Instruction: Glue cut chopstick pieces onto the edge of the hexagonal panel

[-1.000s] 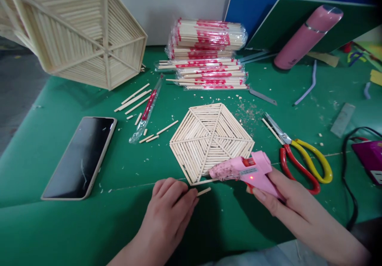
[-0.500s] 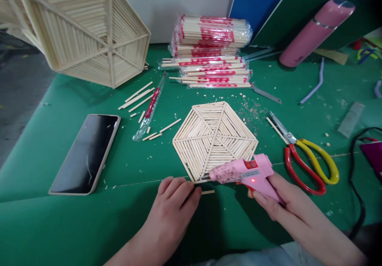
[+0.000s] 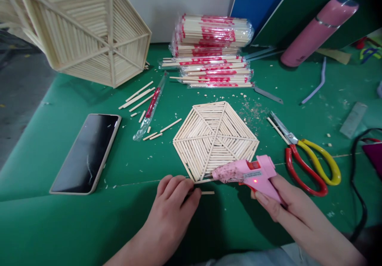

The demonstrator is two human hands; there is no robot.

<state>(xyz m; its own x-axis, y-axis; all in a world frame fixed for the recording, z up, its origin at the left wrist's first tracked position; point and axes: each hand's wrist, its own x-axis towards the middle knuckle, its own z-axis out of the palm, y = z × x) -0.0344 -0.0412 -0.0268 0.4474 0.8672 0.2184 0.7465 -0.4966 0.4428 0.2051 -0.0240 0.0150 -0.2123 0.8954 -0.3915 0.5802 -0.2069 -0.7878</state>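
A flat hexagon of glued wooden sticks (image 3: 215, 136) lies on the green table (image 3: 59, 222). My right hand (image 3: 280, 202) grips a pink hot glue gun (image 3: 249, 173), its red light on and its nozzle at the hexagon's near edge. My left hand (image 3: 173, 210) rests fingers-down just left of that edge, its fingertips pressed together on a short wooden stick (image 3: 205, 193) lying below the hexagon.
A phone (image 3: 86, 151) lies at the left. A tall hexagonal stick basket (image 3: 86, 31) tilts at the back left. Wrapped chopstick packs (image 3: 213, 51) sit at the back, loose sticks (image 3: 139, 97) before them. Red and yellow scissors (image 3: 304, 158), a pink flask (image 3: 319, 29) and a black cable (image 3: 356, 170) lie right.
The glue gun's nozzle has edged slightly right along the hexagon's near edge. The short stick under my left fingertips has turned flat. The view has shifted a little.
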